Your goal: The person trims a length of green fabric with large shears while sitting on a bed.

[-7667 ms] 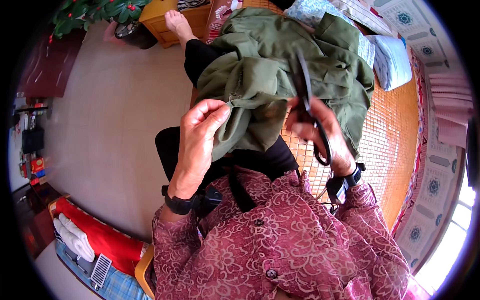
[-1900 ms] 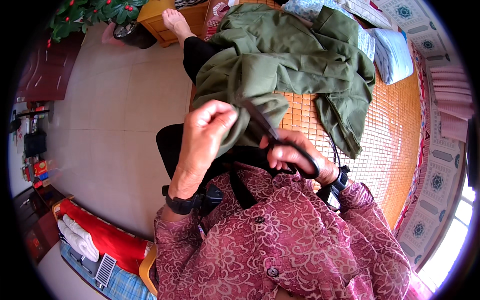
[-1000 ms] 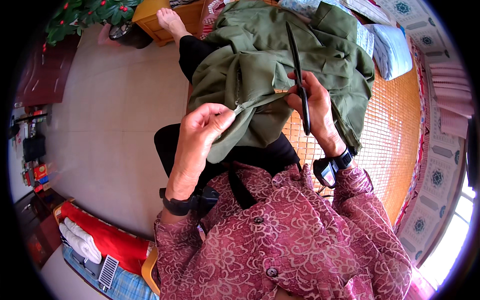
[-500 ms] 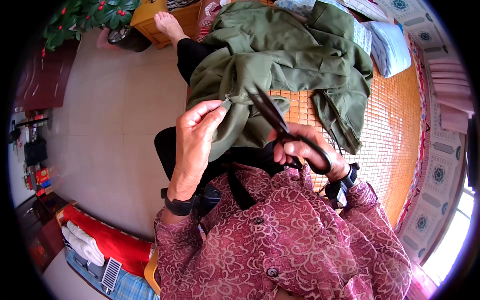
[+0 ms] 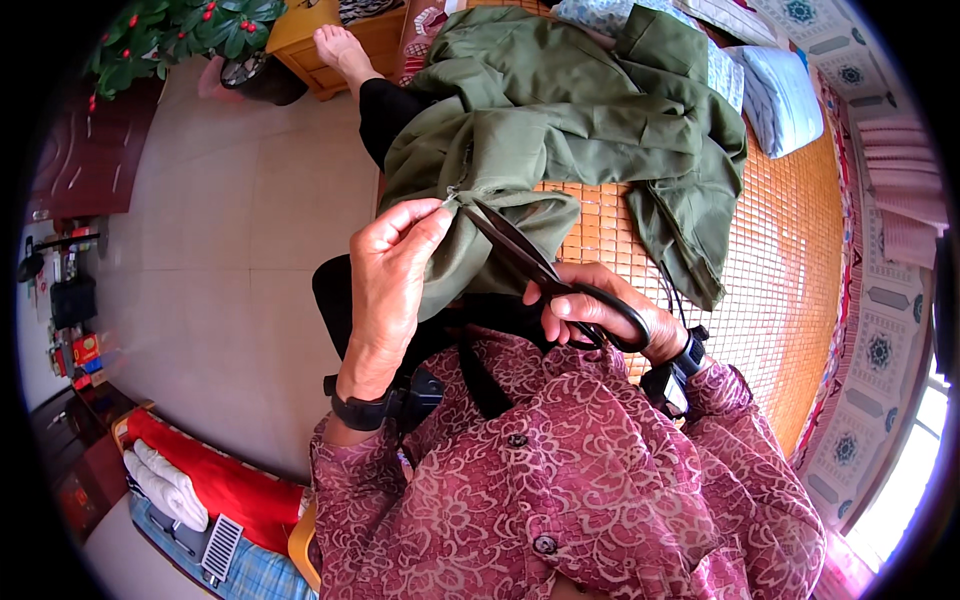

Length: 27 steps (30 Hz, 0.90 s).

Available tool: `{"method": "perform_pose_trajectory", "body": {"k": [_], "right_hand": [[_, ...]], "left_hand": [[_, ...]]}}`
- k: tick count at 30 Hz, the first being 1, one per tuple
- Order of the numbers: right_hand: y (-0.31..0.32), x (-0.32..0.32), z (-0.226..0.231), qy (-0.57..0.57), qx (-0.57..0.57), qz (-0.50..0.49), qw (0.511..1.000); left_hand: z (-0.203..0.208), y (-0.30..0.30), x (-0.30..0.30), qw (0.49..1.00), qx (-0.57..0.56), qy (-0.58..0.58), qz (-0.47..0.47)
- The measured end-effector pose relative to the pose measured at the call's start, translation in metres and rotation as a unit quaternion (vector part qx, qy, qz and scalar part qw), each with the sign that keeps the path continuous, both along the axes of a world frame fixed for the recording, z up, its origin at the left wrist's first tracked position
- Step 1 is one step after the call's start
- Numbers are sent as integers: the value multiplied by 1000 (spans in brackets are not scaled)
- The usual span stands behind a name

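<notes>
Right hand (image 5: 600, 310) clenched through handles of black-handled dark metal scissors (image 5: 545, 272), blades parted at seam. Left hand (image 5: 395, 270) pinching edge of crumpled olive-green cloth jacket (image 5: 560, 130). Jacket draped from lap onto woven orange bamboo mat (image 5: 770, 260), pockets up.

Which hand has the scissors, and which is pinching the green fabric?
The right hand grips the black-handled scissors, blades pointing at the fabric edge. The left hand holds no tool: its fingertips pinch the edge of the green garment by the blade tips.
</notes>
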State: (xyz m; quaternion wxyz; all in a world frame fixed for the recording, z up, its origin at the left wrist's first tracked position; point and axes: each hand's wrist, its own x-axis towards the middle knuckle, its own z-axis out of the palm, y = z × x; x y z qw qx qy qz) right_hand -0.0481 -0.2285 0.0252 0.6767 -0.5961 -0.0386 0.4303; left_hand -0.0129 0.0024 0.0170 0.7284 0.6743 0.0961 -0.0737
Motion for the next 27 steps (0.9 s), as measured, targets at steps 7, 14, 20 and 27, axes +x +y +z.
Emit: {"method": "perform_pose_trajectory", "body": {"k": [7,14,20,27], "right_hand": [[1,2,-1,7,13,-3,1000],[3,3,-3,7,20,-16,1000],[9,10,-2,-3,43,-115,992],[14,39,-14,-238,-94,-246,935]], "left_hand": [[-1,1,-1,1000,-5,-2,11],[-1,0,-3,1000,3,7,-7],[-3,-2,-6,997,53,-8,-50],[-4,6,-2,993,104,-14,-53]]}}
